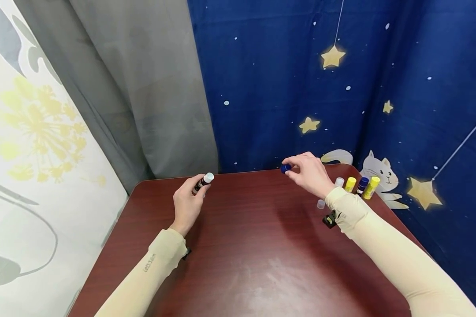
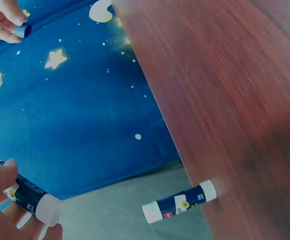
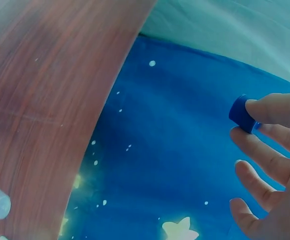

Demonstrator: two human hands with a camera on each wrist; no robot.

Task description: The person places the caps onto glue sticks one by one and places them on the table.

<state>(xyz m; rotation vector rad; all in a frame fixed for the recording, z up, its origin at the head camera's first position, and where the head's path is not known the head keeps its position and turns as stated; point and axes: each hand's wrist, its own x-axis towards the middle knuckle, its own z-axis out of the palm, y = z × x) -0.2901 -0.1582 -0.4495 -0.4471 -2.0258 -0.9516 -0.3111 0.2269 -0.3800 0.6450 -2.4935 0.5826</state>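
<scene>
My left hand grips a dark navy glue stick with white ends, its cap off, tilted above the table's far left part. Close by it in the left wrist view, a second navy glue stick with white ends stands at the table edge; from the head it is mostly hidden behind the left hand. Over the far edge on the right, my right hand pinches a blue cap between thumb and index finger. The other fingers of that hand are spread and loosely bent.
At the table's right edge stand several glue sticks: a yellow one, a navy one and another yellow one. A translucent cap lies beside them on the red-brown table. Curtains hang right behind the table.
</scene>
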